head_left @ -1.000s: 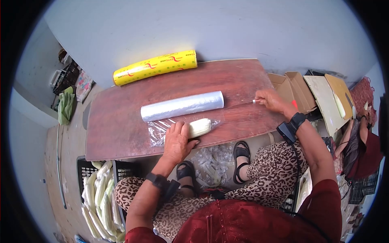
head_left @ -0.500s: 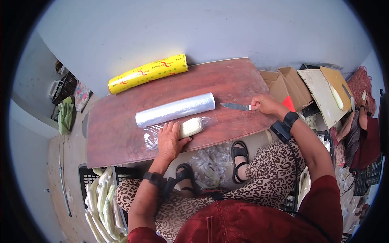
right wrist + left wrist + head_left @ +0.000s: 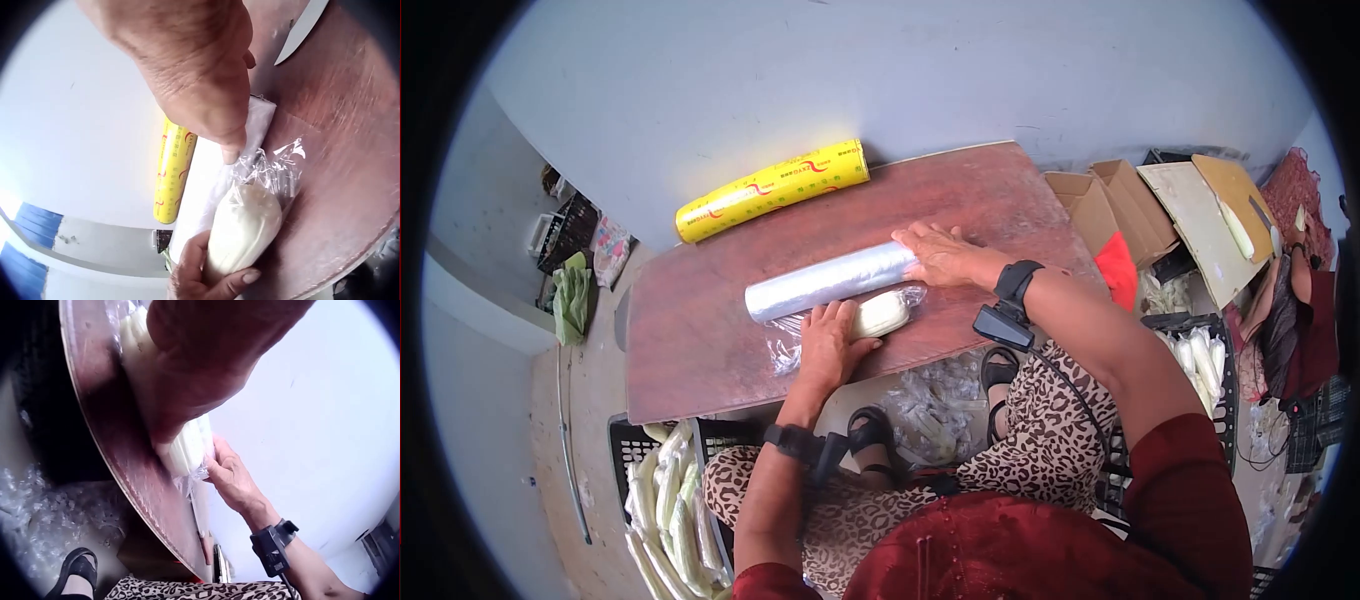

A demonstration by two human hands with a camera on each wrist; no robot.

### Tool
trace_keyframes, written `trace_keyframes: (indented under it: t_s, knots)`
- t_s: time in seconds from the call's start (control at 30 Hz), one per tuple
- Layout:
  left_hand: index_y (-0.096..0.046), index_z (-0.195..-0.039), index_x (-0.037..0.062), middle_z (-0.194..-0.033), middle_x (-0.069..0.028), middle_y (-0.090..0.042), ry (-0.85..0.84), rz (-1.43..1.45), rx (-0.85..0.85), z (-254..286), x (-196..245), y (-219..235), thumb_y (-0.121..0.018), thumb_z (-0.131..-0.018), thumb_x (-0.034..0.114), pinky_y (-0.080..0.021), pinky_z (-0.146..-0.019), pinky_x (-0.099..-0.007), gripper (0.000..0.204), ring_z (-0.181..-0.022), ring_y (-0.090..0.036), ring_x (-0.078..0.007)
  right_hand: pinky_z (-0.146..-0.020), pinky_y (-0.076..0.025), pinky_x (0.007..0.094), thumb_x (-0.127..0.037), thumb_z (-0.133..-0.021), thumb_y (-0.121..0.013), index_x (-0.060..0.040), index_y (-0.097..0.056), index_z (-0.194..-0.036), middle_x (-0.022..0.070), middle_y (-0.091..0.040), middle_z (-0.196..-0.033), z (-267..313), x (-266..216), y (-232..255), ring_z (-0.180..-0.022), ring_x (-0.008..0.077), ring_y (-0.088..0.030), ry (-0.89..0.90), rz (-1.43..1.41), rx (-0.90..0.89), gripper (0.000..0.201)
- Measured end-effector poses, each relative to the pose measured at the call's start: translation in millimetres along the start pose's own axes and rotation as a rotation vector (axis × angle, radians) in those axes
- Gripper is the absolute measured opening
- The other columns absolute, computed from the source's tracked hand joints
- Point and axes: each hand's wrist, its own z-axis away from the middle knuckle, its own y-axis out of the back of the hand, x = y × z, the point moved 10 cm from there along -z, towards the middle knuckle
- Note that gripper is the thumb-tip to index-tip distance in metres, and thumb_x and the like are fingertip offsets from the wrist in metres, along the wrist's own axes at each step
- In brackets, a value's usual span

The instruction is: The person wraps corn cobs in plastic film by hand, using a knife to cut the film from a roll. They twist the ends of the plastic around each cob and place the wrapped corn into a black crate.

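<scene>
A pale, blunt-ended vegetable (image 3: 881,315) lies on clear film (image 3: 784,352) on the reddish-brown table (image 3: 700,360). My left hand (image 3: 828,345) grips it from the left; the right wrist view shows that thumb and a finger (image 3: 195,253) on either side of it. Just behind lies a roll of cling film (image 3: 825,283). Over the roll's right end rests my right hand (image 3: 940,255), fingers extended, with its thumb (image 3: 231,154) at the film near the vegetable's end. A knife (image 3: 303,31) lies on the table by the right hand, mostly hidden by the forearm in the head view.
A yellow printed roll (image 3: 775,190) lies along the table's back edge against the wall. Crates of pale long vegetables (image 3: 665,490) stand at left and right below the table. Cardboard boxes (image 3: 1135,210) stand off the right end; crumpled plastic (image 3: 935,405) covers the floor between the feet.
My right hand has let go of the knife, leaving it on the table, and moved left onto the film roll's end. The left hand keeps holding the vegetable.
</scene>
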Motion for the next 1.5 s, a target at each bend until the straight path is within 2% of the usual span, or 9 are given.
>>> trace_keyframes:
  t_s: [0.17, 0.37, 0.5, 0.6, 0.73, 0.93, 1.13, 1.23, 1.5]
  knots:
    - [-0.057, -0.117, 0.0053, -0.116, -0.0131, -0.060, 0.047, 0.043, -0.123, -8, -8, -7, -0.079, -0.072, 0.033, -0.039, -0.096, -0.0449, 0.058, -0.112, -0.053, -0.0343, -0.105, -0.029, 0.0588, -0.027, -0.090, -0.063, -0.0080, -0.034, -0.143, 0.0164, -0.041, -0.137, -7, 4, -1, -0.133, 0.0344, -0.034, -0.015, -0.051, -0.044, 0.063]
    - [-0.057, -0.122, 0.0034, -0.122, -0.0167, -0.059, 0.078, 0.236, -0.415, -9, -8, -21, -0.081, -0.071, 0.029, -0.042, -0.099, -0.0422, 0.061, -0.118, -0.051, -0.0356, -0.101, -0.031, 0.0551, -0.024, -0.090, -0.064, -0.0089, -0.037, -0.141, 0.0151, -0.042, -0.134, -5, -1, 0, -0.129, 0.0340, -0.037, 0.048, 0.032, -0.007, 0.060]
    - [-0.057, -0.125, 0.0048, -0.120, -0.0160, -0.058, 0.050, 0.232, -0.441, 1, 5, -19, -0.082, -0.072, 0.030, -0.041, -0.102, -0.0420, 0.063, -0.117, -0.051, -0.0334, -0.099, -0.032, 0.0535, -0.022, -0.089, -0.065, -0.0104, -0.039, -0.138, 0.0133, -0.044, -0.130, -4, -4, 4, -0.127, 0.0325, -0.039, 0.085, 0.060, 0.017, 0.057]
    - [-0.058, -0.124, 0.0046, -0.122, -0.0161, -0.056, 0.047, 0.170, -0.324, 2, 3, -13, -0.082, -0.072, 0.032, -0.040, -0.103, -0.0424, 0.063, -0.117, -0.051, -0.0334, -0.098, -0.033, 0.0534, -0.023, -0.088, -0.065, -0.0110, -0.040, -0.136, 0.0127, -0.044, -0.128, -3, -4, 6, -0.125, 0.0317, -0.040, 0.102, 0.065, 0.035, 0.055]
    - [-0.055, -0.127, 0.0051, -0.124, -0.0170, -0.055, 0.046, 0.182, -0.317, 2, 2, -13, -0.081, -0.073, 0.033, -0.039, -0.103, -0.0424, 0.066, -0.116, -0.050, -0.0348, -0.098, -0.031, 0.0518, -0.026, -0.087, -0.067, -0.0117, -0.041, -0.135, 0.0120, -0.045, -0.127, -4, -3, 6, -0.125, 0.0307, -0.040, 0.105, 0.041, 0.054, 0.057]
    - [-0.054, -0.124, 0.0061, -0.119, -0.0159, -0.056, -0.005, 0.200, -0.255, 1, -1, -11, -0.075, -0.079, 0.035, -0.035, -0.099, -0.0485, 0.057, -0.112, -0.050, -0.0346, -0.098, -0.027, 0.0462, -0.037, -0.083, -0.069, -0.0099, -0.048, -0.133, 0.0104, -0.049, -0.127, -9, -19, 11, -0.125, 0.0273, -0.040, 0.152, 0.266, 0.052, 0.060]
    - [-0.052, -0.123, 0.0026, -0.119, -0.0164, -0.054, -0.090, -0.006, -0.136, 7, 25, -2, -0.071, -0.080, 0.040, -0.039, -0.096, -0.0462, 0.061, -0.114, -0.050, -0.0351, -0.094, -0.029, 0.0467, -0.039, -0.084, -0.067, -0.0101, -0.043, -0.141, 0.0114, -0.052, -0.123, -20, -56, 1, -0.123, 0.0271, -0.042, 0.360, 0.253, 0.148, 0.068]
    - [-0.050, -0.122, 0.0003, -0.113, -0.0154, -0.055, -0.104, -0.058, -0.078, 8, 28, 0, -0.075, -0.073, 0.043, -0.040, -0.093, -0.0442, 0.070, -0.111, -0.051, -0.0327, -0.098, -0.029, 0.0517, -0.041, -0.085, -0.065, -0.0124, -0.043, -0.142, 0.0135, -0.053, -0.124, -32, -64, -12, -0.122, 0.0288, -0.045, 0.334, 0.225, 0.047, 0.067]
    - [-0.055, -0.114, 0.0040, -0.105, -0.0131, -0.059, -0.040, -0.053, -0.110, 8, 15, -12, -0.079, -0.071, 0.036, -0.044, -0.087, -0.0434, 0.058, -0.106, -0.055, -0.0313, -0.098, -0.029, 0.0543, -0.040, -0.086, -0.065, -0.0145, -0.043, -0.141, 0.0150, -0.054, -0.122, -37, -71, -12, -0.119, 0.0311, -0.047, 0.246, 0.264, 0.003, 0.065]
